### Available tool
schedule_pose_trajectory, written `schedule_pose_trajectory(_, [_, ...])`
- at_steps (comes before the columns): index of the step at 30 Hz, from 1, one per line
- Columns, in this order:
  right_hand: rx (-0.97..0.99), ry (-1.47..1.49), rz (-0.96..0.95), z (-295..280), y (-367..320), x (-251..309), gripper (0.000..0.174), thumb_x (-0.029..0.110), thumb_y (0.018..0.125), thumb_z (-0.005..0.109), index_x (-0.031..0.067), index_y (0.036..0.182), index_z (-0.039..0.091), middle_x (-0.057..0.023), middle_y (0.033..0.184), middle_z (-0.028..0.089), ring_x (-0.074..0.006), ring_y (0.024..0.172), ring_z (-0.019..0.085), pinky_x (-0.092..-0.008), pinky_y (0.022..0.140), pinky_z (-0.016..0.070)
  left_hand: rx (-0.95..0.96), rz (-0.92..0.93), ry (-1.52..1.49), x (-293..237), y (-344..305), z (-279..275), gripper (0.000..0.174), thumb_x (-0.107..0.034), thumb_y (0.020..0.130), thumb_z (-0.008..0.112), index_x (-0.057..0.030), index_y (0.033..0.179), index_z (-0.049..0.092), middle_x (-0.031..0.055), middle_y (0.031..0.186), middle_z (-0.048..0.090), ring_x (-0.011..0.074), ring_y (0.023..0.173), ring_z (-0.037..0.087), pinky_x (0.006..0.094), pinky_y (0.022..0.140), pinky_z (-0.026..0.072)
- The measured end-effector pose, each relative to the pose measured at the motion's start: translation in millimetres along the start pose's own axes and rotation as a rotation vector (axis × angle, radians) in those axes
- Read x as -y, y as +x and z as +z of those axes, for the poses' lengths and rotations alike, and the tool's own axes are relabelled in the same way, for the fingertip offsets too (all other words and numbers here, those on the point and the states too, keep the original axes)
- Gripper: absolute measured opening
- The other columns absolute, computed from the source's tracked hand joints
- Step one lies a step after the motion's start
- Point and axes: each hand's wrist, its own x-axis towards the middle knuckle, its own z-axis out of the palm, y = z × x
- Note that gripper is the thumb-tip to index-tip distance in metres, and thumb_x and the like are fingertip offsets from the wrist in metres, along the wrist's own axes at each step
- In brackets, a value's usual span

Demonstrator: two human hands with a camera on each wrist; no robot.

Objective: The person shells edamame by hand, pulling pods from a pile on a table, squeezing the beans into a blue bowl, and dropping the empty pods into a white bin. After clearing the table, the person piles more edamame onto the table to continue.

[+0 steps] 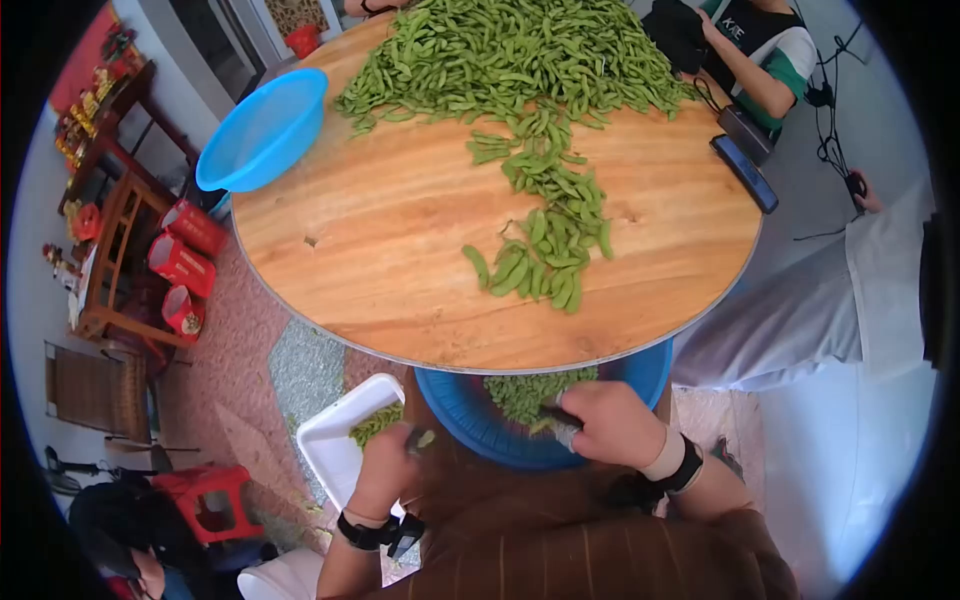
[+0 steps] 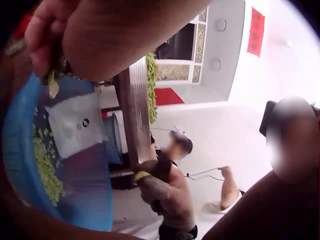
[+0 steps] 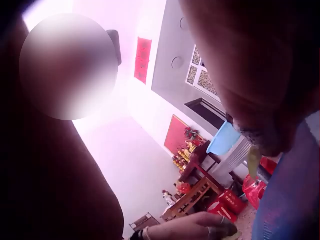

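My left hand (image 1: 388, 470), low beside a white tray (image 1: 325, 455), pinches a small edamame pod (image 2: 53, 86) between thumb and fingers. Over the blue basin (image 1: 470, 430) my right hand (image 1: 612, 425) is curled, and a green edamame pod (image 3: 253, 161) pokes out from its fingertips. Dark coverings wrap some fingertips of both hands. Shelled green beans (image 1: 530, 395) lie in the basin, partly under the table edge. Green pods or husks (image 1: 375, 425) fill part of the white tray. A line of whole edamame pods (image 1: 545, 250) runs toward me on the round table.
A big heap of edamame (image 1: 520, 60) covers the far side of the wooden table (image 1: 380, 240). An empty light-blue basin (image 1: 265, 130) stands at its left edge, a phone (image 1: 745, 175) at its right. Other people are around the table. A red stool (image 1: 210, 500) stands lower left.
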Motion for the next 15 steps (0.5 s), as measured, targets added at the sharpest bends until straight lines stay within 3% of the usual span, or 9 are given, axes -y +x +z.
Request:
schedule_pose_trajectory(2, [-0.096, 0.093, 0.024, -4, 3, 5, 0.018, 0.011, 0.065, 0.064, 0.003, 0.078, 0.054, -0.0159, 0.075, 0.057, -0.0359, 0.073, 0.059, -0.0434, 0.065, 0.0494, 0.149, -0.313, -0.437, -10, -9, -17, 0.026, -0.01, 0.092, 0.05, -0.007, 0.117, 0.056, 0.0094, 0.088, 0.066, 0.0209, 0.074, 0.064, 0.0296, 0.063, 0.0491])
schedule_pose_trajectory(3, [-0.108, 0.096, 0.012, 4, 11, -2, 0.018, 0.011, 0.065, 0.064, 0.003, 0.078, 0.054, -0.0159, 0.075, 0.057, -0.0359, 0.073, 0.059, -0.0434, 0.065, 0.0494, 0.137, -0.311, -0.425, -16, -1, -19, 0.026, -0.01, 0.092, 0.05, -0.007, 0.117, 0.056, 0.0094, 0.088, 0.066, 0.0209, 0.074, 0.064, 0.0296, 0.063, 0.0491])
schedule_pose_trajectory(5, [-0.161, 0.074, -0.036, 20, 19, -1, 0.018, 0.01, 0.065, 0.063, 0.0031, 0.079, 0.054, -0.0156, 0.075, 0.056, -0.0362, 0.072, 0.058, -0.0428, 0.061, 0.0488, 0.217, -0.246, -1.227, -45, 10, -22, 0.023, -0.005, 0.088, 0.052, -0.0028, 0.109, 0.059, 0.0147, 0.083, 0.064, 0.0197, 0.075, 0.064, 0.0286, 0.061, 0.0481])
schedule_pose_trajectory(6, [-0.151, 0.074, -0.041, 25, 18, 5, 0.018, 0.01, 0.065, 0.063, 0.0031, 0.079, 0.054, -0.0156, 0.075, 0.056, -0.0362, 0.072, 0.058, -0.0428, 0.061, 0.0488, 0.211, -0.253, -1.234, -61, 16, -23, 0.023, -0.005, 0.088, 0.052, -0.0028, 0.109, 0.059, 0.0147, 0.083, 0.064, 0.0197, 0.075, 0.064, 0.0286, 0.061, 0.0481])
schedule_pose_trajectory(8, [-0.152, 0.081, -0.03, 35, 17, 14, 0.019, 0.008, 0.064, 0.063, 0.0036, 0.08, 0.054, -0.0149, 0.077, 0.057, -0.0359, 0.072, 0.059, -0.0424, 0.06, 0.0489, 0.347, -0.143, -1.258, -84, 28, -24, 0.025, 0.0, 0.088, 0.051, -0.0005, 0.111, 0.059, 0.0049, 0.081, 0.062, 0.009, 0.066, 0.057, 0.0255, 0.061, 0.0488])
schedule_pose_trajectory(9, [-0.145, 0.073, -0.034, 35, 15, 15, 0.019, 0.008, 0.064, 0.063, 0.0036, 0.08, 0.054, -0.0149, 0.077, 0.057, -0.0359, 0.072, 0.059, -0.0424, 0.06, 0.0489, 0.341, -0.14, -1.267, -88, 32, -16, 0.025, 0.0, 0.088, 0.051, -0.0005, 0.111, 0.059, 0.0049, 0.081, 0.062, 0.009, 0.066, 0.057, 0.0255, 0.061, 0.0488])
schedule_pose_trajectory(11, [-0.188, 0.059, -0.005, 34, 13, 13, 0.02, 0.008, 0.064, 0.064, 0.0039, 0.081, 0.054, -0.014, 0.079, 0.057, -0.0348, 0.072, 0.059, -0.0425, 0.061, 0.0494, 0.081, 0.125, -0.782, -87, 43, 0, 0.024, 0.0, 0.089, 0.052, -0.0013, 0.112, 0.059, 0.0038, 0.085, 0.062, 0.0084, 0.063, 0.056, 0.0237, 0.059, 0.0477])
schedule_pose_trajectory(15, [-0.209, 0.035, 0.048, 21, 1, 11, 0.021, 0.007, 0.064, 0.064, 0.0037, 0.083, 0.056, -0.0131, 0.08, 0.058, -0.0343, 0.072, 0.06, -0.0424, 0.061, 0.0496, 0.12, 0.115, -0.86, -87, 42, -6, 0.022, 0.002, 0.09, 0.051, -0.0015, 0.109, 0.059, 0.003, 0.084, 0.062, 0.0078, 0.064, 0.055, 0.0228, 0.059, 0.0471])
